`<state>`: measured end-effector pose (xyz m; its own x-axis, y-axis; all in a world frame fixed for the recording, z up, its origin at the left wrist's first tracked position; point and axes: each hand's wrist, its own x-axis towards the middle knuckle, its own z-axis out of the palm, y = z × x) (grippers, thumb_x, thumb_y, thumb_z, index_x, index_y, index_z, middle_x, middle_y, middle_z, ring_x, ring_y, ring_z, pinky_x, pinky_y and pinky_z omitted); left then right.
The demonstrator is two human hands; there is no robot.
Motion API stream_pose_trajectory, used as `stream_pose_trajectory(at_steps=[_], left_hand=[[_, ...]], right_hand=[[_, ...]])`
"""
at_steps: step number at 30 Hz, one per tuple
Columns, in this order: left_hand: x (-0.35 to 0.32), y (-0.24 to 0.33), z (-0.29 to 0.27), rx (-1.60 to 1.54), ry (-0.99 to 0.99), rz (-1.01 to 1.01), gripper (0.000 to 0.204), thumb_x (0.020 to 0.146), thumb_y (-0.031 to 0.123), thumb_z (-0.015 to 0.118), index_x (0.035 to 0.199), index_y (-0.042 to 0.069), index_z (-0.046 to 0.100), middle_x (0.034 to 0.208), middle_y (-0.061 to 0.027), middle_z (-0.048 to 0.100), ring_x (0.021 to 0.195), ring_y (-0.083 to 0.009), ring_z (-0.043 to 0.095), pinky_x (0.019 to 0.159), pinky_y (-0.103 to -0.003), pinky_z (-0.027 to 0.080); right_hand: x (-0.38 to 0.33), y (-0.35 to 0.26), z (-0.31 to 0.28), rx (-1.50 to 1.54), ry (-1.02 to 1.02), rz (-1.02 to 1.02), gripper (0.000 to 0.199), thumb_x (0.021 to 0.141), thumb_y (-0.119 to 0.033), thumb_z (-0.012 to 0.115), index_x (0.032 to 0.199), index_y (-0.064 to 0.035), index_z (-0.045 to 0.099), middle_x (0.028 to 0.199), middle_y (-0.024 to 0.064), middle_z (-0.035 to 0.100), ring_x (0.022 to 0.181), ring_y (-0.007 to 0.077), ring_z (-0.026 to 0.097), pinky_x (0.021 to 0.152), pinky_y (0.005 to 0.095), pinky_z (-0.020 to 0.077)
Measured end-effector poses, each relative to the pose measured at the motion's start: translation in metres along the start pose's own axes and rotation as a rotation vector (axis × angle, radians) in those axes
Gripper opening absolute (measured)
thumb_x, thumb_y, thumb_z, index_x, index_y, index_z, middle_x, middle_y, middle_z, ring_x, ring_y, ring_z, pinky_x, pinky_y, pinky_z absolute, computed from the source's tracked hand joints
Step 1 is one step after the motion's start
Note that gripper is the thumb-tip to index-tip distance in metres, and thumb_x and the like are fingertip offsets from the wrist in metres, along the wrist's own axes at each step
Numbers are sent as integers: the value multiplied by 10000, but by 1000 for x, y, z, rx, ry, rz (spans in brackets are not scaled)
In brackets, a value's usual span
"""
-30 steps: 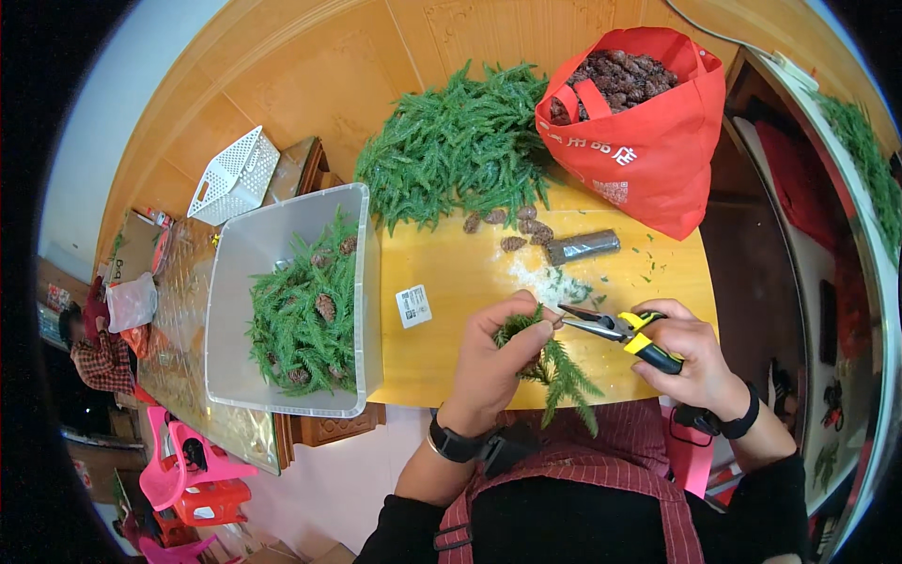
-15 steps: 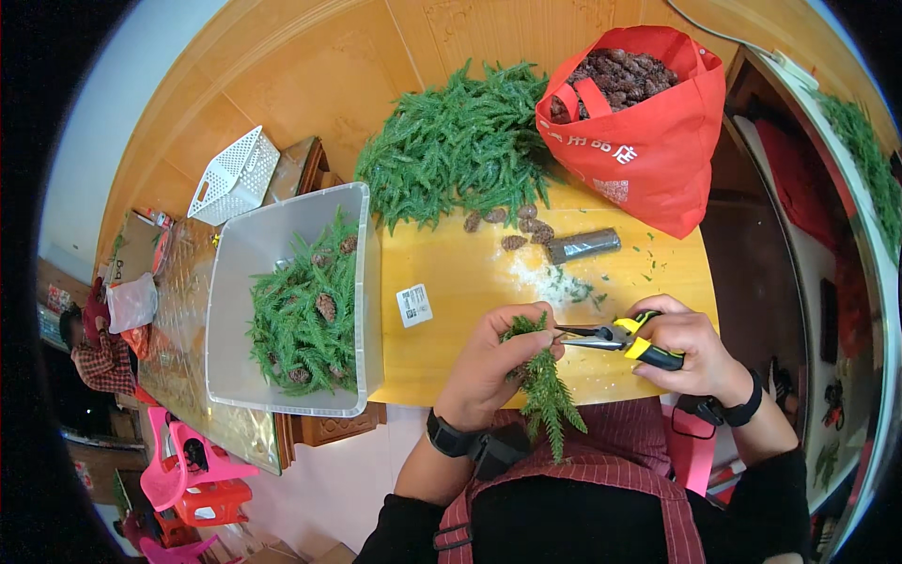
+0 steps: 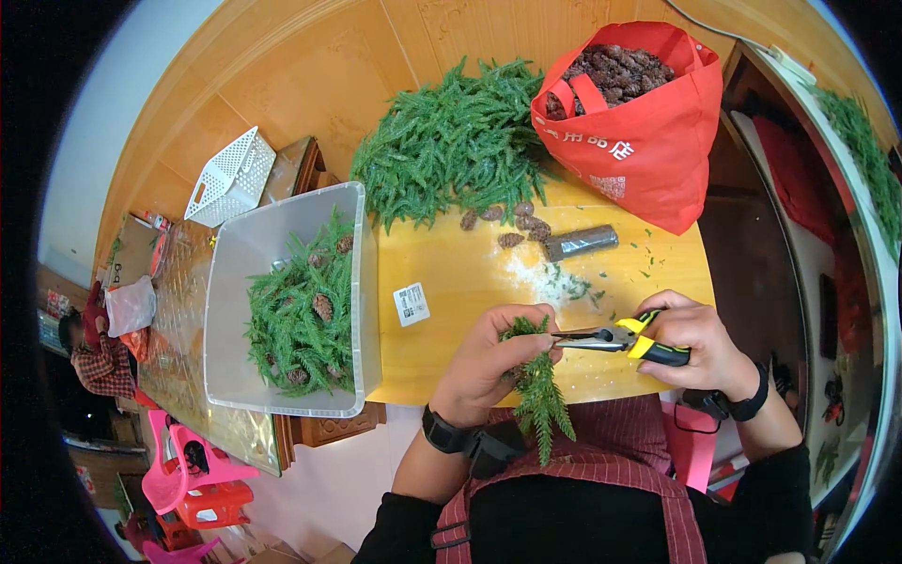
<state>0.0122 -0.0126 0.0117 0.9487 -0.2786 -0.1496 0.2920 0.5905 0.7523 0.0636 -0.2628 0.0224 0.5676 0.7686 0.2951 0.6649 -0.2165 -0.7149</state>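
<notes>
A green artificial pine sprig [image 3: 542, 404] hangs from my left hand [image 3: 493, 355], its stem end pinched between thumb and fingers. My right hand [image 3: 691, 343] grips long-nose pliers [image 3: 648, 340] with yellow and black handles. The pliers' jaws point left and lie almost together at the stem, right beside my left fingertips. What exactly they grip is too small to tell. Just beyond my hands, white crumbs [image 3: 550, 282] and green snippets lie on the yellow table [image 3: 442, 367]. Several loose pine cones [image 3: 533, 226] lie farther back, near a dark wrapped bundle [image 3: 581, 242].
A translucent bin [image 3: 216, 301] with sprigs and cones stands left. Behind are a heap of green sprigs [image 3: 451, 141] and a red bag [image 3: 639, 155] of pine cones. A white label [image 3: 411, 304] lies on the table. A white basket [image 3: 230, 179] and a person [image 3: 99, 362] are at far left.
The pliers' jaws have come closer together as my right hand squeezed the handles. The sprig's hanging end has swung slightly left. The view has shifted a little.
</notes>
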Motion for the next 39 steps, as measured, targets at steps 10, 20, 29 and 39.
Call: stream_pose_trajectory(at_steps=[10,20,29,39], left_hand=[[0,-1,12,1110,295,781,65,718,-43,609,769,-4,611,712,-25,519,619,-81,483,550,-183,352],[3,-10,7,546,246,443,53,757,-23,579,793,-37,615,701,-2,473,625,-59,432,550,-182,327],[3,-10,14,570,293,408,34,762,-33,592,792,-38,607,696,11,467,623,-50,426,555,-181,330],[4,-10,13,746,268,437,37,745,-16,611,769,-44,606,671,2,473,618,-52,422,549,-188,318]], right_hand=[[-1,-31,4,-137,161,218,279,623,-85,688,527,-18,434,506,109,438,582,310,532,654,348,474],[-15,-15,19,194,103,285,97,709,-69,643,774,-10,601,708,75,595,691,197,560,794,311,424],[-12,-17,42,724,88,489,242,810,-103,599,1011,29,563,977,89,618,889,120,547,808,261,409],[-7,-18,44,811,75,514,238,815,-153,594,956,35,560,953,125,626,963,180,571,880,302,410]])
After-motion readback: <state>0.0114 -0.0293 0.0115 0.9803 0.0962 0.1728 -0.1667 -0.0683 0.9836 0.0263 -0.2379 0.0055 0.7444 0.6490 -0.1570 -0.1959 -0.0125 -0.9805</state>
